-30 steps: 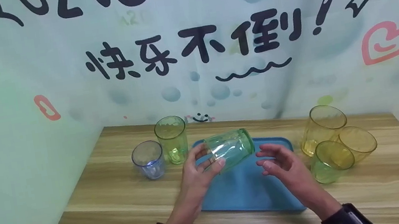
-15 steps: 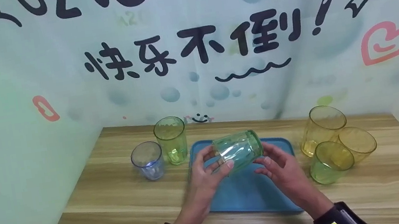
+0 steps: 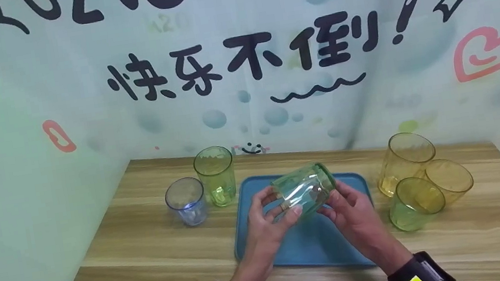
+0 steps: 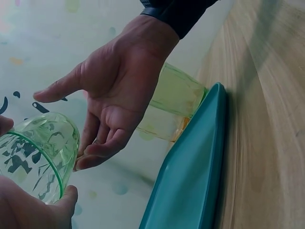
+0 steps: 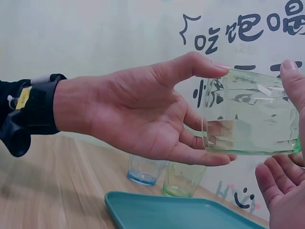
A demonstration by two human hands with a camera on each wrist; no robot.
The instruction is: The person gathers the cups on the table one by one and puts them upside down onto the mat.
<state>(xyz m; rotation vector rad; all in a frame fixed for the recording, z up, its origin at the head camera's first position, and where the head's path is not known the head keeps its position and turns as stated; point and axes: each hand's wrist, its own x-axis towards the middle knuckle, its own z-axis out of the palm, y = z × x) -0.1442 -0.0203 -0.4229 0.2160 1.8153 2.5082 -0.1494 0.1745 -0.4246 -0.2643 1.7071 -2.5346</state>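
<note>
A clear green glass (image 3: 304,189) is held sideways above the blue tray (image 3: 291,253), its base tipped up to the right. My left hand (image 3: 264,232) grips it near the rim, thumb in front. At the base end, my right hand (image 3: 364,225) has its thumb and fingers around the edge. In the right wrist view, the right hand's (image 5: 143,107) thumb lies on top of the glass (image 5: 257,112) with fingers below. The left wrist view shows the glass (image 4: 66,138) between my left hand (image 4: 28,205) and right hand (image 4: 119,90).
Left of the tray stand a blue glass (image 3: 186,202) and a tall yellow-green glass (image 3: 217,177). Right of it stand a tall yellow glass (image 3: 404,162), a shorter yellow glass (image 3: 453,177) and a green glass (image 3: 409,211). A printed cloth (image 3: 247,121) hangs behind the table.
The held glass and my left hand have moved a little right and the base tips up more. My right hand, apart from the glass at first, has come onto its base end.
</note>
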